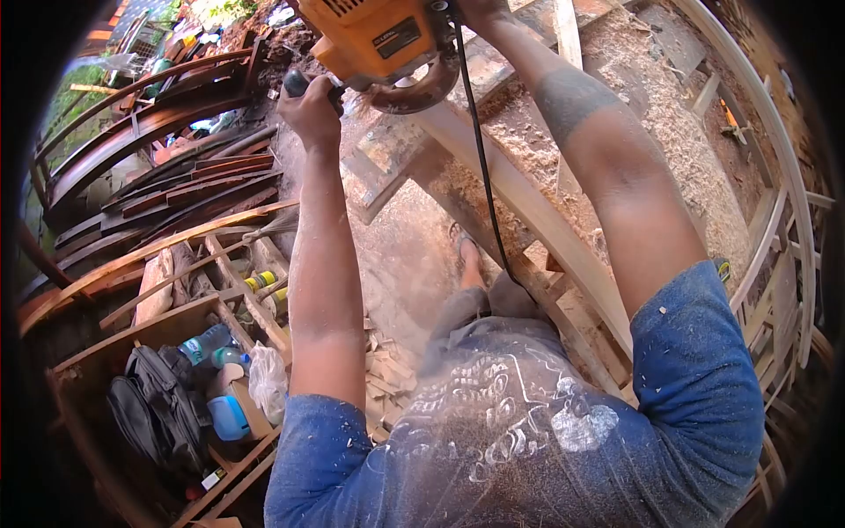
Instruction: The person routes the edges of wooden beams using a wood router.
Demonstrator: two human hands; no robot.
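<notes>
An orange corded power tool [374,40] with vents, a dark label and a curved lower guard is at the top of the head view, cut off by the frame edge. My left hand [310,110] is closed round its black knob [297,84]. My right hand [482,12] is at the tool's right side, partly out of frame; its fingers curl out of sight against the tool. A black cord [480,150] hangs from the tool. Beneath it, a long wooden beam [528,207] runs toward my body. The tool's contact with the wood is hidden.
Wood shavings [616,132] cover the ground at right, beside a curved wooden frame [797,176]. Dark planks [189,189] are stacked at left. A wooden box [75,387] holds a black backpack [158,405] and bottles [207,343]. My foot [466,251] stands near the beam.
</notes>
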